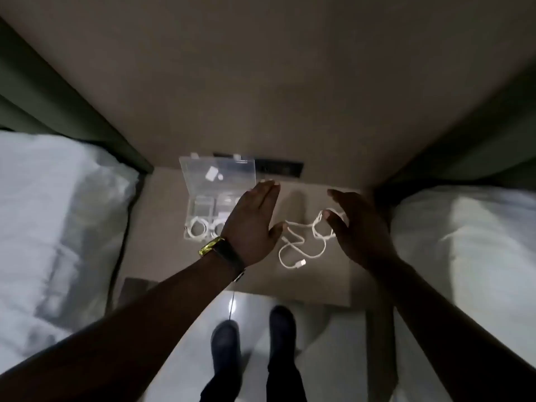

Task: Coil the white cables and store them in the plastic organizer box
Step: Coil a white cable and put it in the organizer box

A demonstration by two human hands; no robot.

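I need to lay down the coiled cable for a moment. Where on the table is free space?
The table is bare along its near edge, below the loose cable, and at the back between both hands. It is crowded at left, where the open box sits, and in the middle around the cable.

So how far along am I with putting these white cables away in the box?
Partly done. One coiled cable already sits in a near compartment of the open organizer box. A loose cable lies uncoiled on the table between your open left hand and right hand. It needs coiling and storing.
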